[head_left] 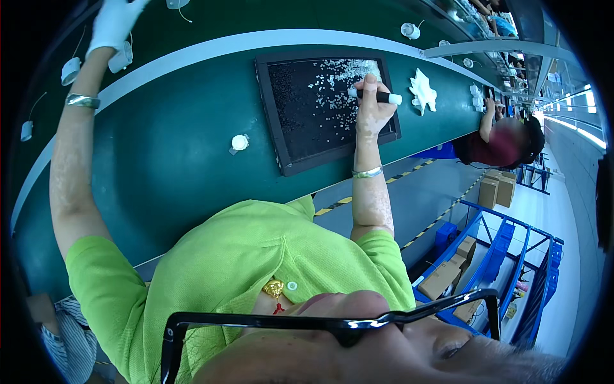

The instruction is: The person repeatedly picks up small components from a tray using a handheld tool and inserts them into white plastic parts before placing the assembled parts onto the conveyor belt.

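My right hand [373, 112] is closed round a black pen-like tool [386, 97] with white ends, held over a dark tray [277, 144]. Many small white pieces [329, 89] lie scattered in the tray, heaped at its far right corner. Tiny black pieces [281, 80] cover its left side. My left hand [115, 24], in a white glove, reaches out at the upper left. Its visible fingers look stretched apart, though the picture's edge cuts them off. Beside its wrist stands a white cylindrical part [121, 59] on the belt; I see nothing held in that hand.
A small round white part [240, 143] lies left of the tray, a crumpled white cloth or glove [423, 91] right of it. More white parts with wires [70, 70] stand beyond the pale rail [211, 48]. Another person [502, 141] sits farther right. Blue racks [505, 249] hold cartons.
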